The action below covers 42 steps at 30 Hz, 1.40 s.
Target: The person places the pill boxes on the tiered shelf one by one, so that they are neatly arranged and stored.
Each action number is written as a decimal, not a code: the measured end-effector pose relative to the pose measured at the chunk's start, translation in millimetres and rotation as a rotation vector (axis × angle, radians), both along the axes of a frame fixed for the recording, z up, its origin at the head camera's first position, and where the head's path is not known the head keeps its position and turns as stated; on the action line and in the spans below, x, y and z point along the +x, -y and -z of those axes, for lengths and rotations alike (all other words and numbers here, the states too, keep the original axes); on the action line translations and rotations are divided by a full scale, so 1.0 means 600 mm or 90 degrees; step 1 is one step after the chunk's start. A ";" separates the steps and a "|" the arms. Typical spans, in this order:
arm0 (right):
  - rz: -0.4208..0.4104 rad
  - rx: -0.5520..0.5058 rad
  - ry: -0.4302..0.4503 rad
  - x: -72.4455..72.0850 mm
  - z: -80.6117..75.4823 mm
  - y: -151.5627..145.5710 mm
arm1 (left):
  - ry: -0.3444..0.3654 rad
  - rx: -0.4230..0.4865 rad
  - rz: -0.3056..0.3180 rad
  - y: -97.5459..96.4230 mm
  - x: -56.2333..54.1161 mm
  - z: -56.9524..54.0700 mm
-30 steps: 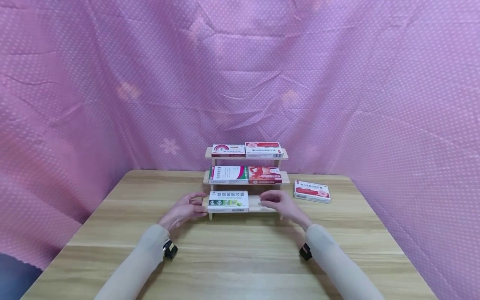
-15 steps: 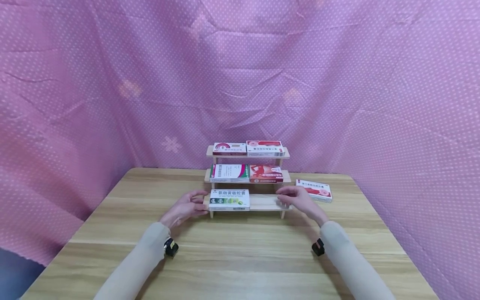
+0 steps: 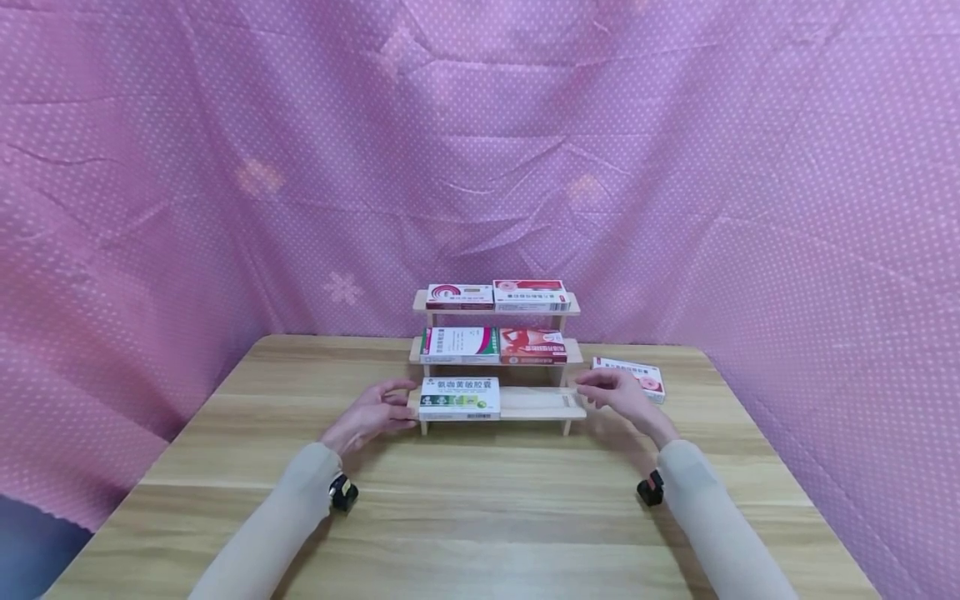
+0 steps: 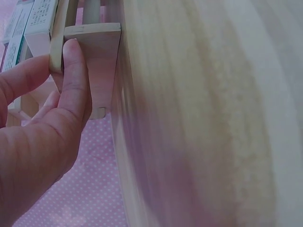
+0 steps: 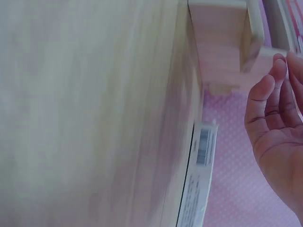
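Note:
A three-tier wooden display stand [image 3: 532, 403] stands at the table's middle. My left hand [image 3: 371, 415] pinches the left end of its bottom board between thumb and fingers; in the left wrist view the thumb [image 4: 26, 78] lies on the board's top side. On that board's left half rests a white and green medicine box [image 3: 459, 398]. Beside the board's right end is my right hand [image 3: 618, 400], fingers loosely bent and holding nothing. The right wrist view shows its fingertips [image 5: 267, 85] apart from the board. A white and red medicine box [image 3: 651, 382] lies behind this hand, partly hidden.
The middle tier bears a white and green box [image 3: 459, 344] and a red box [image 3: 532, 345]. Two white and red boxes, left [image 3: 459, 296] and right [image 3: 531, 295], lie on the top tier. Behind the wooden table [image 3: 480, 517] hangs a pink dotted cloth [image 3: 480, 150].
My right hand has moved right, from over the bottom board to just past its right end. The left hand keeps its grip. The view has shifted slightly.

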State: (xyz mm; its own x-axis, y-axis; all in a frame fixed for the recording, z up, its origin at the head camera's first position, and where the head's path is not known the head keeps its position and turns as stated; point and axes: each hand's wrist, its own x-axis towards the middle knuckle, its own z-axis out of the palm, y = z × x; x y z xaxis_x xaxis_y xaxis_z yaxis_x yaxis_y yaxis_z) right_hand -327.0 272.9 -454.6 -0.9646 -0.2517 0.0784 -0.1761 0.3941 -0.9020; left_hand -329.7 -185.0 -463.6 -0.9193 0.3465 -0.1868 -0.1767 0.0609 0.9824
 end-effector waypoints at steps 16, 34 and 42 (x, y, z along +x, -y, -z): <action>0.085 0.072 -0.025 -0.014 0.014 -0.084 | -0.001 0.010 0.003 0.002 -0.001 0.003; 0.113 0.131 -0.002 -0.014 0.030 -0.143 | 0.000 -0.001 -0.003 0.004 -0.004 0.005; 0.085 0.150 0.055 -0.013 0.031 -0.141 | 0.009 0.010 -0.007 0.003 -0.003 0.004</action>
State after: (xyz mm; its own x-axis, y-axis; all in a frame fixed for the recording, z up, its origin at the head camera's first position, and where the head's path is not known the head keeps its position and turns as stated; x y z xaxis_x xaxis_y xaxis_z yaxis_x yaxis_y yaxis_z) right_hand -334.9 357.6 -473.1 -0.9910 -0.1237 -0.0504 -0.0357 0.6087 -0.7926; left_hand -331.2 -186.9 -466.0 -0.9205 0.3391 -0.1943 -0.1911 0.0429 0.9806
